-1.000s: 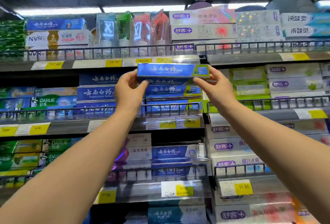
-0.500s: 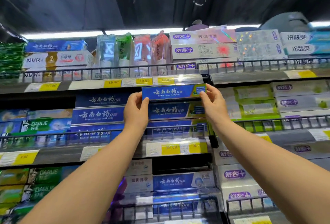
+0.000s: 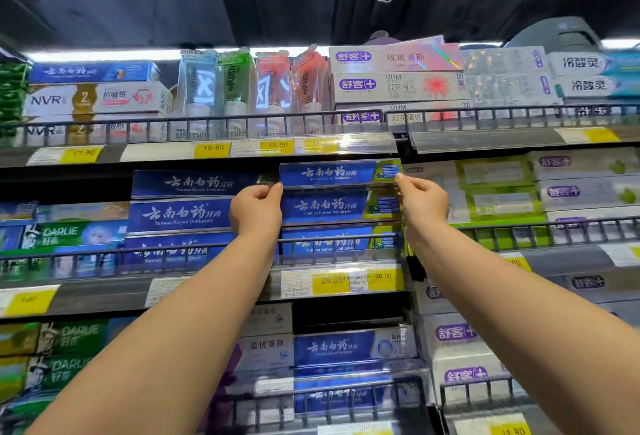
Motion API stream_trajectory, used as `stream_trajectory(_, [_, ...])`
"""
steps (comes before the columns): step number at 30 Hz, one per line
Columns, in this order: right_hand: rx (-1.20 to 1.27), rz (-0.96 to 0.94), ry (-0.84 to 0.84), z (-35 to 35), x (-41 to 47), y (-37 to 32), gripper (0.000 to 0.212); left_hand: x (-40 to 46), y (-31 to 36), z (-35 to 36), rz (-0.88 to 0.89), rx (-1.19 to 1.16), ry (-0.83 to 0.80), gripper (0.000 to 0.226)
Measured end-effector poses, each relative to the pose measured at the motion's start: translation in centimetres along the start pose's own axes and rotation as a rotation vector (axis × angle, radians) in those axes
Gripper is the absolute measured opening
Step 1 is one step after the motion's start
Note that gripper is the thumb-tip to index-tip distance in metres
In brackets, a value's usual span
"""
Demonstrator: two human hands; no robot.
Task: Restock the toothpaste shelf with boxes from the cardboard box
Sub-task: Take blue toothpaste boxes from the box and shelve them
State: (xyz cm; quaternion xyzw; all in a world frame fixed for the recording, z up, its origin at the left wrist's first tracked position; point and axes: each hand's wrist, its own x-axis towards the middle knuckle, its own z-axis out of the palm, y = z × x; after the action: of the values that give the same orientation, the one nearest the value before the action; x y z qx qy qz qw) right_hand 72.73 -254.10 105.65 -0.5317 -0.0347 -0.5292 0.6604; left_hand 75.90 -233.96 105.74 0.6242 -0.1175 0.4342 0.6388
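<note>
Head view: blue toothpaste box (image 3: 337, 173) sits atop a stack of matching boxes (image 3: 332, 207) on the middle shelf (image 3: 214, 291), under the upper shelf's price strip (image 3: 263, 147).
Surroundings: wire rail (image 3: 329, 239) fronts the stack; green-white boxes (image 3: 495, 188) stand beside it.
Hands: left hand (image 3: 256, 211) and right hand (image 3: 422, 200), arms raised, each grip pinching a box end.
Change: box has moved back from mid-air onto the stack.

Both forearms bare, no sleeves; left hand (image 3: 257, 210), right hand (image 3: 423, 202).
</note>
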Motion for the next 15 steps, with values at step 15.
stream_trajectory(15, [-0.106, 0.022, 0.048, -0.25, 0.3, 0.27, 0.004, 0.18, 0.22, -0.05, 0.06, 0.159, -0.024, 0.022])
